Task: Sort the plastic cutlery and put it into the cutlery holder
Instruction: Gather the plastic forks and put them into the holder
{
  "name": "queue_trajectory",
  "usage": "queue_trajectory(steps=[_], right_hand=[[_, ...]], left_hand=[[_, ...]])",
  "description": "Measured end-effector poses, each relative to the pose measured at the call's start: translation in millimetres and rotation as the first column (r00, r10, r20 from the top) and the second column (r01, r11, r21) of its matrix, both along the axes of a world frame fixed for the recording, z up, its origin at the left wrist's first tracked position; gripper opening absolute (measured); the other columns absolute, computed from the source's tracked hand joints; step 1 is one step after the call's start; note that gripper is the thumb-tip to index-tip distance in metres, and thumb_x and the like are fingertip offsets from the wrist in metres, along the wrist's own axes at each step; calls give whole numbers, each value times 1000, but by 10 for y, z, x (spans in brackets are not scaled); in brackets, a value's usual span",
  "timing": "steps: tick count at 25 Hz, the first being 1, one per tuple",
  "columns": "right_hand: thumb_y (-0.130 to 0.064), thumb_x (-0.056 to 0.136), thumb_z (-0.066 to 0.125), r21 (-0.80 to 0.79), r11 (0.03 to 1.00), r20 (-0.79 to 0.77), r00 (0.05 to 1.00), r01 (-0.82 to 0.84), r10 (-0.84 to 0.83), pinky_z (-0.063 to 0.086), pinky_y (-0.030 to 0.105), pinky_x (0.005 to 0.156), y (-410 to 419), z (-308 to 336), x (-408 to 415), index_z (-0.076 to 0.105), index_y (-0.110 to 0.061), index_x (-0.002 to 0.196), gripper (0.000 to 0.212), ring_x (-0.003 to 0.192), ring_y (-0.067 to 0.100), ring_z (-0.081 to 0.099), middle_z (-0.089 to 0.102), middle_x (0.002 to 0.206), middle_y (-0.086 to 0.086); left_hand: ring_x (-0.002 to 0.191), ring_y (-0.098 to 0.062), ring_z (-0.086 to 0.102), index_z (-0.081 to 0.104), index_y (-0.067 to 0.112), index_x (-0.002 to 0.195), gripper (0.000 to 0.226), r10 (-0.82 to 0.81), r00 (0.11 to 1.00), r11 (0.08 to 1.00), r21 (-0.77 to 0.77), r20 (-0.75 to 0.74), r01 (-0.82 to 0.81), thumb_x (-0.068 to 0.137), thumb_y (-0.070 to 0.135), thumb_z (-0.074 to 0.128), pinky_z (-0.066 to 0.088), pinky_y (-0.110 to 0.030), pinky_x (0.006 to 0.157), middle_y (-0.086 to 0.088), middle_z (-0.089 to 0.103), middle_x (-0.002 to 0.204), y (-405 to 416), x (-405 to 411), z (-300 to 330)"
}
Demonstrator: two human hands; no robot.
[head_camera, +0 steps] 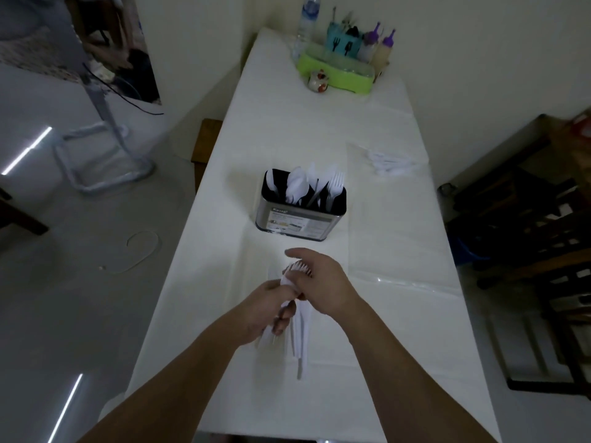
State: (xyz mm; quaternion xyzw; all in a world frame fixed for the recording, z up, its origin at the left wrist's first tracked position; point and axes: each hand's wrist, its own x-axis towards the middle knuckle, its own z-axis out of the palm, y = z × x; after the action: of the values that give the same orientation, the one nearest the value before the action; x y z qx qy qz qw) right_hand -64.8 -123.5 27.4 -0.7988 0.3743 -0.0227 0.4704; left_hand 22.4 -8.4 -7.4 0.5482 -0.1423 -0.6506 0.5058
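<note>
The left hand (267,310) curls around a bundle of white forks (295,276), long axis running near to far with tines far, while the right hand (323,279) pinches their heads, the cutlery holder (300,219) standing straight beyond both.

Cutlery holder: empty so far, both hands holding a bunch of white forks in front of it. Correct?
Not empty. The head view shows the cutlery holder already holding white spoons and forks. The rest stands: left hand and right hand hold the bunch of white forks in front of it.
</note>
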Motion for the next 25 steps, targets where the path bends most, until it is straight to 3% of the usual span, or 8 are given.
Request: queue_trajectory(steps=[3, 7, 9, 11, 14, 17, 22, 25], right_hand=[[-18, 90, 64, -156, 977, -56, 988, -148, 141, 47, 9, 78, -61, 142, -31, 67, -26, 116, 28, 98, 8, 62, 68, 113, -6], [-25, 88, 64, -316, 908, -117, 961, -275, 251, 50, 26, 73, -186, 299, -19, 68, -25, 106, 19, 84, 13, 63, 71, 95, -2], [-22, 87, 64, -369, 892, -100, 965, -263, 243, 50, 25, 72, -276, 335, 0, 71, -23, 101, 15, 80, 11, 64, 73, 90, -2], [-22, 88, 65, -391, 897, -56, 978, -207, 201, 46, 14, 70, -329, 372, 2, 72, -25, 101, 15, 80, 4, 63, 74, 92, -4], [-19, 87, 66, -285, 947, 5, 988, -145, 153, 45, 6, 72, -411, 452, 1, 72, -28, 109, 24, 84, -2, 63, 73, 99, -10], [-11, 87, 65, -247, 962, 51, 989, -120, 137, 49, 12, 71, -531, 578, 34, 76, -21, 99, 19, 78, 0, 66, 72, 85, -13], [-12, 87, 67, -433, 897, 31, 993, -89, 113, 46, 13, 69, -844, 971, 109, 76, -18, 96, 14, 67, 0, 62, 65, 75, -14], [-13, 86, 67, -575, 817, 66, 998, 28, 12, 50, 25, 75, -1155, 1259, 83, 75, -20, 98, 16, 76, 13, 68, 72, 83, -6]], left_hand=[[46, -16, 43, 55, 8, 85, 11, -72, 975, 997, -2, 212, 74, 92, 16, 52, 34, -26, 47, -4, 48, 58, -65, 44, 56], [53, -10, 47, 59, 16, 84, 6, -47, 876, 997, -32, 481, 71, 89, 19, 60, 37, -25, 51, 4, 55, 62, -199, 83, 62], [61, -9, 55, 61, 15, 92, 11, -15, 797, 999, -25, 603, 37, 88, 25, 63, 41, -23, 55, 2, 64, 75, -303, 105, 73], [63, -10, 61, 63, 16, 96, 22, -19, 763, 998, -38, 647, 57, 86, 36, 63, 49, -26, 56, 1, 68, 80, -408, 151, 100], [82, -10, 67, 63, 21, 105, 39, -34, 679, 993, -54, 733, 108, 76, 47, 59, 57, -36, 77, 6, 70, 93, -552, 237, 130], [87, -13, 65, 56, 21, 111, 31, -4, 630, 991, -83, 776, 107, 83, 29, 65, 54, -32, 75, 4, 67, 97, -723, 258, 195], [82, -16, 63, 56, 22, 110, 30, 105, 512, 975, -189, 853, 116, 83, 26, 66, 46, -28, 65, 12, 61, 84, -964, 380, 360], [96, -15, 59, 56, 16, 122, 44, 276, 327, 959, -284, 904, -25, 80, 24, 68, 52, -32, 74, 3, 60, 106, -940, 442, 331]])
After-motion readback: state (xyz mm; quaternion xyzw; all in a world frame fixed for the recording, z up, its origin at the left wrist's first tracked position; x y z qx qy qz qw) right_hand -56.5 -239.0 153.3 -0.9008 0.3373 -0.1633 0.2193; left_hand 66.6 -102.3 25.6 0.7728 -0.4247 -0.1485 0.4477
